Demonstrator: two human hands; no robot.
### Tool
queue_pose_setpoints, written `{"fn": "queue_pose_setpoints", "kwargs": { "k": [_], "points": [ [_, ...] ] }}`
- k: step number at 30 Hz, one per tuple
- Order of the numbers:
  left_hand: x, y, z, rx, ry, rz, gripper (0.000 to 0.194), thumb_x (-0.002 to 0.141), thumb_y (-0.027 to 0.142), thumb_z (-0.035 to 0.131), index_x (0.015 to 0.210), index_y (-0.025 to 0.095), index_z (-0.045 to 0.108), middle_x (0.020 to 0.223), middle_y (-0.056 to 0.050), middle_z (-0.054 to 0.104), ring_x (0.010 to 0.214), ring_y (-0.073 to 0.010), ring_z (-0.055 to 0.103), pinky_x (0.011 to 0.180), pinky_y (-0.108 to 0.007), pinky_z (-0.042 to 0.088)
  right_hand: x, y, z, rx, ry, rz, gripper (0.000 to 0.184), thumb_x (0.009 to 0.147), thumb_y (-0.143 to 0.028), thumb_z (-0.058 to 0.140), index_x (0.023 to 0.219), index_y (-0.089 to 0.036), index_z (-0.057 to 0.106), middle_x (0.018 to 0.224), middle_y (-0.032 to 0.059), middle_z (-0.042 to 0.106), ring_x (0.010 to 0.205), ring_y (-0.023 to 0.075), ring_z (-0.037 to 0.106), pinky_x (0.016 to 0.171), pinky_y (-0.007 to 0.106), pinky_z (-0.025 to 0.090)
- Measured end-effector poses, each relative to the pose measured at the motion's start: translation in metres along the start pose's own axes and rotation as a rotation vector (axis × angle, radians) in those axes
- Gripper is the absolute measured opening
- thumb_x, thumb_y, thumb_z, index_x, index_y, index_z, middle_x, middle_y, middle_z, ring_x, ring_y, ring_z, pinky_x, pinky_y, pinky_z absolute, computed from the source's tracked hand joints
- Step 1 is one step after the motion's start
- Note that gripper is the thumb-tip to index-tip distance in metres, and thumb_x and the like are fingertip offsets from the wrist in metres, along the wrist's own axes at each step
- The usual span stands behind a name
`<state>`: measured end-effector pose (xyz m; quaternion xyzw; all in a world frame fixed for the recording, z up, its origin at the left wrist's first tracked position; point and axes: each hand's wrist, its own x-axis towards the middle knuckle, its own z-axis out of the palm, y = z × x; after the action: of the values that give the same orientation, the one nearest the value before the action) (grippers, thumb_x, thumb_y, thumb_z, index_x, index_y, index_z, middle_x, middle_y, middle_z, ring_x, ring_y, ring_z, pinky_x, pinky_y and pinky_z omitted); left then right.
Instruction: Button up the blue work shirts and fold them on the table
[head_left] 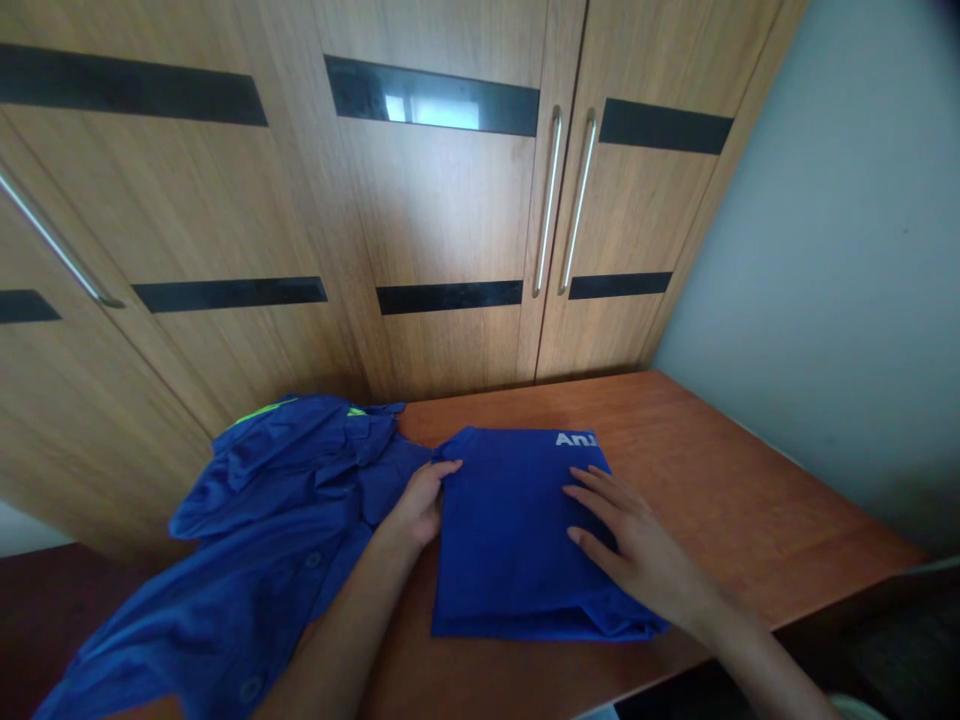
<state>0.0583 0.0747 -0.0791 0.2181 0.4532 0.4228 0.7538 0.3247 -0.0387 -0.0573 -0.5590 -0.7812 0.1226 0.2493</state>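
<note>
The folded blue garment lies on the worktop between both hands, each touching it, so neither is nearer. It looks nearly square, with no clear long axis. The left hand seems to pinch its far left edge, thumb on top; the right hand rests with fingers spread on its right side. A loose blue garment lies to the left

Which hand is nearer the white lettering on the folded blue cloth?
Right: the right hand lies on the blue cloth just below the white lettering; the left hand holds the cloth's left edge.
</note>
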Motion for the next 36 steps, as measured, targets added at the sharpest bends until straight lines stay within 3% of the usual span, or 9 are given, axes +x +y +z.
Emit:
{"fn": "queue_pose_setpoints", "kwargs": {
  "k": [7, 15, 18, 21, 23, 26, 28, 33, 36],
  "points": [
    [0.002, -0.002, -0.017, 0.076, 0.034, -0.124, 0.019, 0.074, 0.013, 0.058, 0.091, 0.008, 0.065, 0.066, -0.009, 0.073, 0.055, -0.0228, 0.069, 0.061, -0.034, 0.059, -0.017, 0.002, 0.031, -0.252, -0.090, -0.064, 0.054, 0.094, -0.051, 0.039, 0.142, -0.026, 0.041, 0.153, 0.0036, 0.028, 0.143, 0.0280, 0.016, 0.114, 0.054, 0.017],
    [-0.003, -0.011, -0.017, 0.260, 0.085, 0.034, 0.023, 0.076, 0.014, 0.059, 0.099, 0.012, 0.061, 0.077, -0.010, 0.074, 0.066, -0.0237, 0.071, 0.067, -0.036, 0.058, -0.029, 0.014, 0.041, -0.331, -0.117, -0.152, 0.054, 0.096, -0.045, 0.036, 0.146, -0.026, 0.031, 0.154, 0.0043, 0.024, 0.142, 0.0280, 0.019, 0.115, 0.054, 0.013],
    [-0.006, -0.010, -0.015, 0.548, 0.176, 0.305, 0.034, 0.081, 0.022, 0.055, 0.113, 0.013, 0.057, 0.104, -0.014, 0.071, 0.093, -0.0270, 0.069, 0.084, -0.041, 0.054, -0.031, 0.016, 0.043, -0.334, -0.135, -0.151, 0.054, 0.096, -0.046, 0.035, 0.146, -0.025, 0.032, 0.154, 0.0055, 0.026, 0.142, 0.0278, 0.020, 0.114, 0.054, 0.012],
    [-0.015, -0.007, -0.010, 1.097, 0.398, 0.725, 0.051, 0.084, 0.026, 0.052, 0.132, 0.012, 0.045, 0.133, -0.019, 0.053, 0.123, -0.0313, 0.050, 0.102, -0.047, 0.040, -0.029, 0.014, 0.039, -0.321, -0.128, -0.145, 0.054, 0.095, -0.048, 0.037, 0.143, -0.023, 0.039, 0.151, 0.0068, 0.033, 0.140, 0.0274, 0.026, 0.114, 0.052, 0.015],
    [-0.022, -0.007, -0.004, 1.460, 0.459, 0.942, 0.056, 0.086, 0.029, 0.050, 0.139, 0.014, 0.038, 0.145, -0.018, 0.040, 0.134, -0.0334, 0.037, 0.107, -0.051, 0.033, -0.024, 0.009, 0.037, -0.318, -0.089, -0.096, 0.049, 0.095, -0.046, 0.039, 0.135, -0.021, 0.050, 0.143, 0.0079, 0.046, 0.134, 0.0266, 0.036, 0.113, 0.049, 0.021],
    [-0.029, -0.014, 0.010, 1.829, 0.290, 1.121, 0.053, 0.088, 0.035, 0.049, 0.139, 0.023, 0.041, 0.152, -0.012, 0.030, 0.139, -0.0334, 0.026, 0.111, -0.055, 0.022, -0.008, 0.000, 0.035, -0.356, 0.009, 0.070, 0.037, 0.095, -0.036, 0.038, 0.113, -0.018, 0.065, 0.122, 0.0109, 0.062, 0.114, 0.0250, 0.055, 0.104, 0.044, 0.036],
    [-0.027, -0.023, 0.018, 1.973, 0.114, 1.148, 0.052, 0.088, 0.042, 0.050, 0.138, 0.026, 0.044, 0.153, -0.010, 0.029, 0.140, -0.0338, 0.022, 0.112, -0.058, 0.016, 0.006, -0.001, 0.038, -0.422, 0.080, 0.127, 0.035, 0.094, -0.031, 0.039, 0.111, -0.016, 0.065, 0.122, 0.0137, 0.061, 0.113, 0.0272, 0.055, 0.099, 0.044, 0.039],
    [-0.007, -0.043, 0.016, 2.062, -0.079, 1.082, 0.058, 0.090, 0.051, 0.043, 0.143, 0.028, 0.037, 0.152, -0.009, 0.031, 0.139, -0.0339, 0.024, 0.110, -0.060, 0.017, 0.025, 0.023, 0.052, -0.575, 0.130, 0.030, 0.055, 0.092, -0.042, 0.042, 0.138, -0.013, 0.045, 0.152, 0.0153, 0.027, 0.140, 0.0351, 0.019, 0.109, 0.054, 0.022],
    [-0.001, -0.050, 0.006, 2.049, -0.094, 1.103, 0.061, 0.091, 0.053, 0.039, 0.147, 0.029, 0.027, 0.154, -0.007, 0.027, 0.140, -0.0319, 0.022, 0.111, -0.057, 0.019, 0.022, 0.040, 0.060, -0.594, 0.101, 0.015, 0.059, 0.093, -0.046, 0.037, 0.143, -0.015, 0.038, 0.155, 0.0130, 0.020, 0.142, 0.0333, 0.014, 0.110, 0.052, 0.020]
  ]
}}
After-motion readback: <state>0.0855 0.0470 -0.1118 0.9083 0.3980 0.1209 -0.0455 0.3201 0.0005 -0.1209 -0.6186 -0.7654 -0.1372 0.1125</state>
